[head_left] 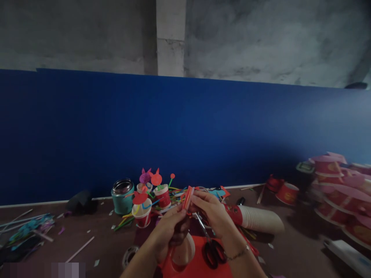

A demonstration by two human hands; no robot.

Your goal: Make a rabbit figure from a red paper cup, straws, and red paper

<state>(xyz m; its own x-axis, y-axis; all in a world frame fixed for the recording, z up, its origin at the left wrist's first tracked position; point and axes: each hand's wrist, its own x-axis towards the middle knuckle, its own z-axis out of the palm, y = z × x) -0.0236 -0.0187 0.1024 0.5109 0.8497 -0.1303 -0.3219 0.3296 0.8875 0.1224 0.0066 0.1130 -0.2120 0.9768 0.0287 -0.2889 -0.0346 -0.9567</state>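
My left hand (172, 229) and my right hand (211, 211) meet above the middle of the table. Their fingers are closed around a narrow orange-red strip (188, 199), held upright; whether it is folded paper or straws I cannot tell. Below my left hand is a paper cup (187, 253), its opening partly hidden by the hand. A red sheet (179, 271) lies under it. Scissors with black handles (213, 253) rest on the sheet under my right wrist, blades pointing away from me.
Decorated paper cups (142, 216) with animal cut-outs stand beyond my left hand, beside a teal thermos (123, 200). A tape roll (130, 255) lies left. To the right are a stack of paper cups (261, 220) and red paper-cup crafts (333, 189). A blue partition (185, 127) rises behind.
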